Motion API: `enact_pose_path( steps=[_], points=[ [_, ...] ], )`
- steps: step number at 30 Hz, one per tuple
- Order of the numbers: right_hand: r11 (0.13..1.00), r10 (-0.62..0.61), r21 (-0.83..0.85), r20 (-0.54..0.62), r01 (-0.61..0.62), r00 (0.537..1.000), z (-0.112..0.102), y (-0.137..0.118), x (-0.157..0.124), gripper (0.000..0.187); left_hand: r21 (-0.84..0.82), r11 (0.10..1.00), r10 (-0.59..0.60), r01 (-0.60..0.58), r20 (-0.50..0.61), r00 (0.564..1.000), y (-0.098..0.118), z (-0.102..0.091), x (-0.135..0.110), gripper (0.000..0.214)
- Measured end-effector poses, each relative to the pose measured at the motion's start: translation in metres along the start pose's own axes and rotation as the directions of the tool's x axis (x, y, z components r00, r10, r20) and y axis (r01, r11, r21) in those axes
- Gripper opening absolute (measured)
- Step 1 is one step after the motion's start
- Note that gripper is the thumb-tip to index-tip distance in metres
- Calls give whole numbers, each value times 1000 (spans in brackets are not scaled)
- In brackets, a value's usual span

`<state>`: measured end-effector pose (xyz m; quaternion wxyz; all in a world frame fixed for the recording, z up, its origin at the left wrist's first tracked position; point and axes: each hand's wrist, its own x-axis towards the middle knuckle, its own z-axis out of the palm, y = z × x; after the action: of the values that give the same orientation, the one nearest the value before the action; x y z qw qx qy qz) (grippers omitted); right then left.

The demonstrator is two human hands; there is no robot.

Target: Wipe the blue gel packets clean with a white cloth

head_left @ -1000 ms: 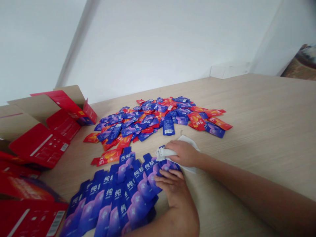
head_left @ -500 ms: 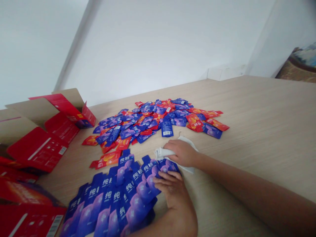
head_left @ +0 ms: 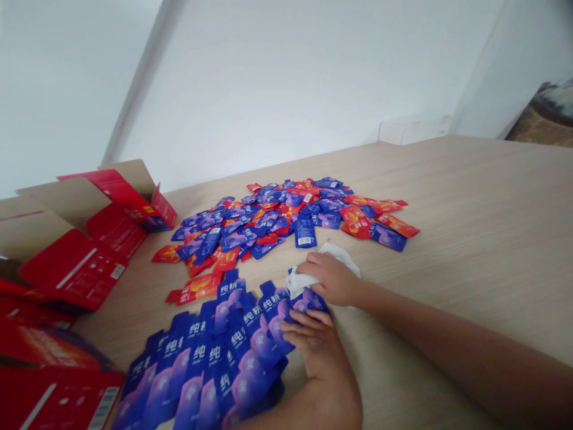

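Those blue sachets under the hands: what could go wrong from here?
The left hand presses on overlapping blue sachets, so a slip could push the row out of line. The white cloth in the right hand might catch their edges. The loose pile lies close, so sachets could get mixed together.

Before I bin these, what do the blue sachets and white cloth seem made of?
The blue sachets look like glossy plastic film: light glints off them. The white cloth looks like soft, matte fabric, creased in the right hand; its fibre is unclear.
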<state>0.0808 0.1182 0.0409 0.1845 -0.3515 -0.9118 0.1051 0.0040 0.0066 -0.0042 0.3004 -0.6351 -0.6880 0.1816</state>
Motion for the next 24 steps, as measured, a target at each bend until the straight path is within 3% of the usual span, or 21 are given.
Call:
enact_pose_path(
  steps=[4,7,11,14,18,21,24],
  points=[
    [995,-102,31,91,100,991,1,-8,-2,26,-60,998,17,-16,29,999,-3,-3,2,33],
    [999,-45,17,102,44,994,4,-3,1,28,-22,1000,17,-16,17,1000,-2,-2,1,34],
    [999,5,36,27,-6,1000,5,8,4,33,68,998,-8,11,-34,999,2,2,-2,34],
    [995,-67,73,-6,67,998,3,7,0,31,76,997,-20,24,-51,998,2,4,0,33],
    [973,-207,123,92,196,974,-1,-2,-2,25,51,998,-28,30,-31,999,0,1,3,31],
    [987,-147,88,130,136,981,0,-4,1,25,37,999,-27,28,-29,999,1,1,2,32],
    [999,-31,31,89,29,996,4,4,4,28,41,999,-28,29,-35,999,3,4,0,33]
  ],
)
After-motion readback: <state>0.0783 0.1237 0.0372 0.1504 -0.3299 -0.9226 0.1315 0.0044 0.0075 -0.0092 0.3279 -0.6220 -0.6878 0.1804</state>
